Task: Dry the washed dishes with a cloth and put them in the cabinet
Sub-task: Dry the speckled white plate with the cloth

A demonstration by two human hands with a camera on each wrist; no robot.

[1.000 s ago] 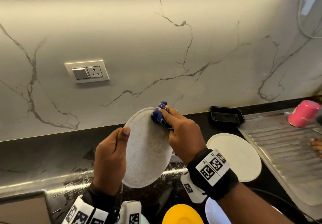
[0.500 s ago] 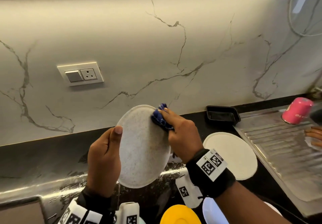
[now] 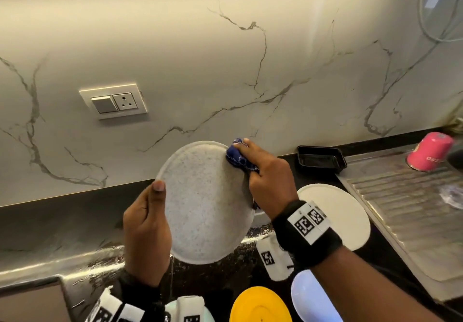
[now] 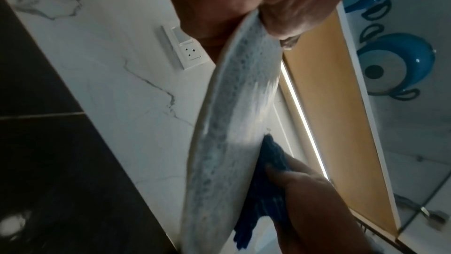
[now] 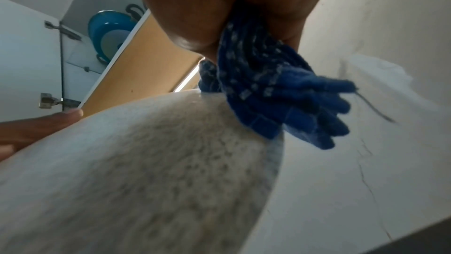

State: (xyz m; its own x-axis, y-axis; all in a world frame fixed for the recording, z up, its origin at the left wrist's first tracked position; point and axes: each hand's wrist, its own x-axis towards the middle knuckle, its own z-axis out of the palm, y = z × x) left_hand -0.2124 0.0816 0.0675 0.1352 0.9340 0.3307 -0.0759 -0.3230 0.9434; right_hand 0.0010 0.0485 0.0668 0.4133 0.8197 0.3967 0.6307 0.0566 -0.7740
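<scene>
A speckled grey plate (image 3: 205, 203) is held upright over the dark counter, facing me. My left hand (image 3: 146, 231) grips its left rim, thumb on the front face. My right hand (image 3: 268, 178) clutches a bunched blue cloth (image 3: 238, 157) against the plate's upper right edge. The left wrist view shows the plate (image 4: 229, 142) edge-on with the cloth (image 4: 268, 181) behind it. In the right wrist view the cloth (image 5: 268, 92) wraps over the plate's rim (image 5: 151, 161).
On the counter lie a white plate (image 3: 335, 214), a yellow dish (image 3: 260, 306) and a pale blue dish (image 3: 310, 299). A black tray (image 3: 322, 158) sits at the wall. A pink cup (image 3: 428, 151) stands upside down on the steel drainboard (image 3: 411, 211). An open cabinet (image 5: 105, 32) above holds blue dishes.
The cloth stays at the plate's upper right edge, shifting only slightly. The plate and both hands hold nearly the same pose; the view has drifted a little.
</scene>
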